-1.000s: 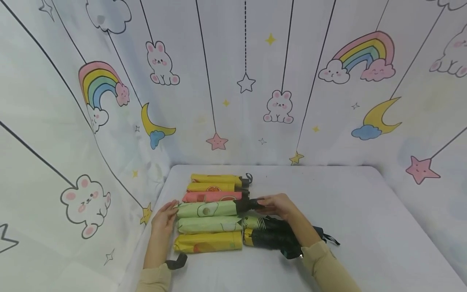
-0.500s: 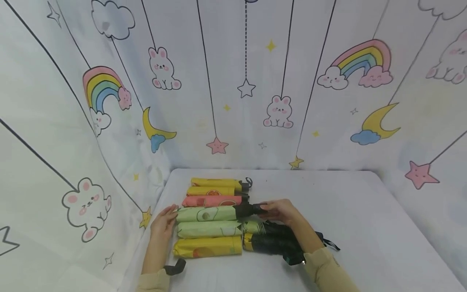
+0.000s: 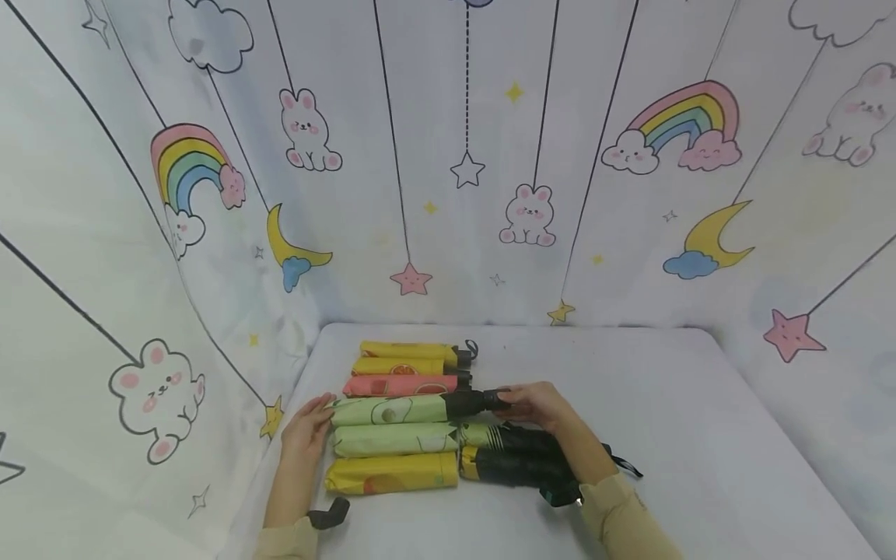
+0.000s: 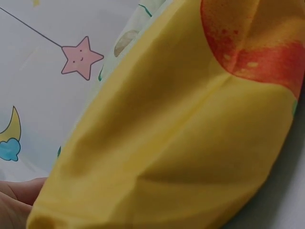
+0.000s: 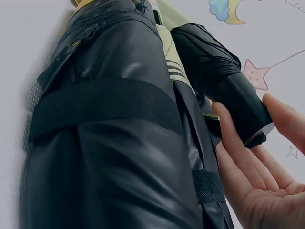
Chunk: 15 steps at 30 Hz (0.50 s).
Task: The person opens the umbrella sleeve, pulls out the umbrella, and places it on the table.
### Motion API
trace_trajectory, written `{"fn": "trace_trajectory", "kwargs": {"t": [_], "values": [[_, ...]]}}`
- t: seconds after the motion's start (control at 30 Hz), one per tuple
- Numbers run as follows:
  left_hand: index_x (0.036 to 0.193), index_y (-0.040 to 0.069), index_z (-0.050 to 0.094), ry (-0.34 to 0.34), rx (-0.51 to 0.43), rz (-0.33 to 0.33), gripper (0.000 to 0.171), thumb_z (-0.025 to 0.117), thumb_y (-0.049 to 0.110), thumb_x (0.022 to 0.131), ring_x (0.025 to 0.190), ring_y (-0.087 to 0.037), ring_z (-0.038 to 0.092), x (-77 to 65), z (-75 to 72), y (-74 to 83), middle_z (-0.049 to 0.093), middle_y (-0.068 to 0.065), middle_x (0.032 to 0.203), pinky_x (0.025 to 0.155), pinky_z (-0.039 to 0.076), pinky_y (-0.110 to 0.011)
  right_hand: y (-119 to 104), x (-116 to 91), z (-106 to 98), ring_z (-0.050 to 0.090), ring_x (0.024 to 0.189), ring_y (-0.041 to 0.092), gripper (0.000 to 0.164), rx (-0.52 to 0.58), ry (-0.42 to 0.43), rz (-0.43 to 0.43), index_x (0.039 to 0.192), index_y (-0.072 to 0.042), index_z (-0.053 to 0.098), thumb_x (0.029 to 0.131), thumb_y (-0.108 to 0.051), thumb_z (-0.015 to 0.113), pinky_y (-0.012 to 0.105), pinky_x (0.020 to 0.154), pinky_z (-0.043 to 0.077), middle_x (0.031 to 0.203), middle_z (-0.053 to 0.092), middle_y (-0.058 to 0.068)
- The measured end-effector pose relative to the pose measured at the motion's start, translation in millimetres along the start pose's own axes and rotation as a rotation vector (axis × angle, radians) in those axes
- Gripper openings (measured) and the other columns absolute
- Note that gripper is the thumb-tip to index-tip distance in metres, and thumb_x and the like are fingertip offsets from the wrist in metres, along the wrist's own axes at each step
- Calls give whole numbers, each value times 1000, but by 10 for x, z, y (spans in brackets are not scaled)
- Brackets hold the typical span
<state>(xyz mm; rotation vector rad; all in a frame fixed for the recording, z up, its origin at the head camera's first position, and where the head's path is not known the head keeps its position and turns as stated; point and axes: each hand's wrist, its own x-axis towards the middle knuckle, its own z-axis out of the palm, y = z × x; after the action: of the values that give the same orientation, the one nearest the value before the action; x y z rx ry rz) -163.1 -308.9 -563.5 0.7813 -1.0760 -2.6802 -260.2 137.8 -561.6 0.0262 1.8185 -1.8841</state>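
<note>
In the head view, a folded umbrella in a light green avocado-print sleeve [image 3: 392, 410] lies across between my two hands. My left hand [image 3: 304, 426] touches the sleeve's left end with its fingertips. My right hand [image 5: 267, 195] holds the black handle [image 5: 240, 102] at its end, thumb on one side and fingers on the other. Nearer to me lies a pale green sleeve [image 3: 395, 440], with a black and green-striped umbrella [image 3: 483, 435] at its right. In front of these are a yellow fruit-print sleeve [image 4: 157, 138] and a black folded umbrella [image 5: 119, 157] with a strap around it.
Behind the avocado sleeve, a red watermelon-print umbrella [image 3: 399, 386] and two yellow ones, one orange-print [image 3: 399, 366], lie in a row with handles to the right. The white table [image 3: 665, 420] meets a printed cloth wall [image 3: 434, 117]. Black wrist-worn devices sit near both sleeves.
The head view has shifted a little. Both hands stay at the two ends of the avocado-print umbrella, and the other umbrellas keep their places.
</note>
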Motion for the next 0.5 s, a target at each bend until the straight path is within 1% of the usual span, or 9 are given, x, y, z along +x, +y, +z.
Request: {"fn": "trace_trajectory", "kwargs": {"t": [0.03, 0.1, 0.17, 0.27, 0.33, 0.4, 0.5], "values": [[130, 4, 55, 2, -8, -1, 42, 50, -22, 97, 112, -15, 73, -3, 8, 10, 79, -3, 104, 111, 47, -29, -7, 10, -8, 77, 99, 35, 47, 0, 1, 1, 128, 12, 67, 92, -14, 79, 52, 95, 61, 112, 76, 22], [134, 4, 54, 8, -13, -6, 46, 50, -23, 97, 114, -17, 72, -6, 21, 25, 79, -4, 104, 111, 47, -30, -24, 20, -21, 77, 99, 35, 47, 7, 7, 8, 128, 12, 67, 91, -14, 81, 51, 93, 61, 112, 76, 23], [147, 3, 45, 7, 5, -10, 55, 49, -22, 98, 117, -17, 71, -7, 29, 28, 78, -3, 104, 111, 48, -29, -38, 17, -25, 77, 99, 37, 47, 11, 20, 11, 127, 13, 67, 90, -13, 81, 51, 92, 62, 113, 75, 24], [152, 0, 40, 8, 9, -10, 60, 50, -22, 98, 115, -16, 71, 3, 34, 31, 78, -2, 103, 111, 49, -29, -67, 7, -25, 77, 98, 37, 47, 24, 30, 14, 126, 13, 67, 89, -11, 82, 51, 90, 63, 113, 75, 25], [153, 0, 39, -1, 14, -7, 60, 49, -22, 98, 116, -16, 71, 8, 25, 33, 78, -2, 103, 111, 48, -29, -79, 1, -34, 77, 98, 37, 47, 22, 23, 9, 127, 14, 67, 90, -11, 81, 51, 91, 62, 114, 75, 25], [152, -1, 40, 6, 11, -5, 59, 49, -22, 98, 116, -17, 71, 13, 24, 35, 78, -2, 103, 112, 48, -29, -96, -7, -53, 77, 99, 36, 48, 18, 10, 8, 128, 13, 66, 91, -11, 81, 51, 92, 62, 115, 75, 24], [154, 0, 38, -11, 11, -8, 60, 48, -22, 98, 119, -16, 69, 16, 45, 44, 77, -2, 105, 113, 47, -29, -130, -13, -98, 77, 100, 36, 49, 14, 0, -1, 131, 14, 64, 92, -12, 80, 52, 95, 60, 117, 74, 23]]}}
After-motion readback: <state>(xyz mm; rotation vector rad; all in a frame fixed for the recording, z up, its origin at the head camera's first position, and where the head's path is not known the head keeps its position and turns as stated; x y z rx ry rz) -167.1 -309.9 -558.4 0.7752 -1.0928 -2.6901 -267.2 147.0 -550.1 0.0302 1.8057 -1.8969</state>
